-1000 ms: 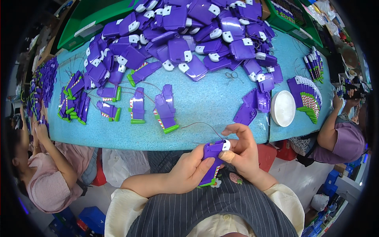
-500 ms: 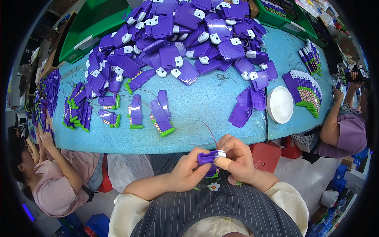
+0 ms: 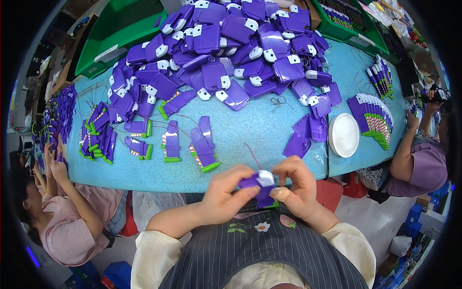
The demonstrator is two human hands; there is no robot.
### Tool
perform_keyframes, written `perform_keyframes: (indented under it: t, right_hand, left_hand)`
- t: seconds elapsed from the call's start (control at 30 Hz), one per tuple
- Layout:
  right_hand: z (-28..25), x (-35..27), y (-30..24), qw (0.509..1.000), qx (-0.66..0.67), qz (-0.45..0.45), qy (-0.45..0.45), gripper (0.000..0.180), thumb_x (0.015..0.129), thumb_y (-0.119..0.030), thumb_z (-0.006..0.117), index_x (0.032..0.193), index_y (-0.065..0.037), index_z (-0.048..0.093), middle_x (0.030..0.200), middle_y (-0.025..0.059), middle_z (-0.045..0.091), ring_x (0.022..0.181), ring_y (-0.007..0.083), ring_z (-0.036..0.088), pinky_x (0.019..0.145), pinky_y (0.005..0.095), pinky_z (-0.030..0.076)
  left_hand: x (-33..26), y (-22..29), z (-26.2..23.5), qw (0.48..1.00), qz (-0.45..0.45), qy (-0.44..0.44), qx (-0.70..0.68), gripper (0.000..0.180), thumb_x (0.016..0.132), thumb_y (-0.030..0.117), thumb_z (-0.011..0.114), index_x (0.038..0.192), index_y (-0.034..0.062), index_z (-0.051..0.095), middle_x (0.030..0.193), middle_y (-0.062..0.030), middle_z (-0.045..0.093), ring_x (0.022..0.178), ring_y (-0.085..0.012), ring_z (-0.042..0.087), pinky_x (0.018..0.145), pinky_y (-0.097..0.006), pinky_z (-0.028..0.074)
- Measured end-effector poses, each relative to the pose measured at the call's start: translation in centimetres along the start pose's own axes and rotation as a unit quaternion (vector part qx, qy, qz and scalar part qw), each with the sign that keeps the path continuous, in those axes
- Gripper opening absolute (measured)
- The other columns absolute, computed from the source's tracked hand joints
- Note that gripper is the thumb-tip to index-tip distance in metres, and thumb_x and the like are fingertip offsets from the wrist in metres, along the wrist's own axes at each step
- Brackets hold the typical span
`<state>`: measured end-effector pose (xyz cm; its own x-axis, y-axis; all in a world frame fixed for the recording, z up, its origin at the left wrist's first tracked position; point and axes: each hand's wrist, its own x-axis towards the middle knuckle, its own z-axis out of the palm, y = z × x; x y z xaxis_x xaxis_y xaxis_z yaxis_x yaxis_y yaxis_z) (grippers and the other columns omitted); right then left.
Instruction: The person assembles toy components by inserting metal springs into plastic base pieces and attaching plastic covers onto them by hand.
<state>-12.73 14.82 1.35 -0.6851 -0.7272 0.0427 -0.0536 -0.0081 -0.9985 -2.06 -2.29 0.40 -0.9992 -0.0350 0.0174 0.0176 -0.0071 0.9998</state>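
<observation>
Above my lap, at the table's near edge, my left hand (image 3: 228,189) grips a purple plastic shell (image 3: 263,196) by its left side. The shell has a white corner piece on top, a bit of green at the bottom and a thin dark red wire rising from it; motion smears it slightly. Close by on the right is my right hand (image 3: 297,188), its index finger bent and apart from the thumb. A tan bandage wraps that thumb, whose tip is at the shell's right edge.
A large heap of purple shells (image 3: 214,77) covers the table's far side. Striped purple-green parts (image 3: 171,142) lie at left. Right of centre are loose purple pieces (image 3: 301,137), a white round dish (image 3: 344,136) and fanned parts (image 3: 373,118). Green bins stand behind; people sit at both sides.
The shell has turned, so its white corner now faces up. My right hand's fingers have come away from the white piece and opened. The view has shifted slightly.
</observation>
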Motion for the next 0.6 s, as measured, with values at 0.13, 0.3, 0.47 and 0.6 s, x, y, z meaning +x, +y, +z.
perform_keyframes:
  t: [0.13,0.3,0.47,0.6]
  right_hand:
    - [-0.7,-0.8,-0.5,0.983,-0.096,0.099,-0.117,0.022,0.079,-0.015,0.071,0.088,0.002,0.060,0.064,0.0059,0.054,0.052,0.0103,0.049,0.047,0.0250,0.037]
    - [0.0,-2.5,0.6,0.989,-0.075,0.092,-0.088,0.017,0.083,-0.013,0.067,0.089,0.001,0.060,0.067,0.0056,0.055,0.052,0.0096,0.049,0.047,0.0252,0.037]
    - [0.3,-2.4,2.8,0.990,0.037,0.122,-0.066,0.018,0.083,-0.012,0.066,0.093,0.002,0.061,0.080,0.0081,0.058,0.066,0.0124,0.054,0.058,0.0264,0.042]
    - [0.9,-1.6,2.6,0.987,0.035,0.140,-0.076,0.018,0.083,-0.011,0.065,0.094,0.003,0.062,0.084,0.0080,0.059,0.079,0.0164,0.056,0.070,0.0289,0.044]
  left_hand:
    - [0.1,0.9,-0.6,0.970,-0.002,0.183,-0.161,0.023,0.088,0.006,0.058,0.108,-0.0027,0.051,0.094,-0.0069,0.059,0.084,-0.0112,0.056,0.074,-0.025,0.045]
    - [-1.1,-1.1,2.3,0.972,-0.024,0.178,-0.153,0.019,0.091,0.010,0.057,0.104,-0.0026,0.054,0.092,-0.0034,0.059,0.083,-0.0073,0.052,0.074,-0.023,0.044]
    - [-0.6,-0.5,1.7,0.972,-0.044,0.176,-0.148,0.017,0.088,0.007,0.059,0.101,-0.0035,0.055,0.086,-0.0063,0.059,0.078,-0.0109,0.055,0.070,-0.025,0.045]
    - [-0.9,-1.1,2.4,0.980,0.026,0.193,0.045,0.016,0.080,0.003,0.063,0.092,-0.0044,0.056,0.079,-0.0151,0.057,0.071,-0.0233,0.058,0.062,-0.031,0.045]
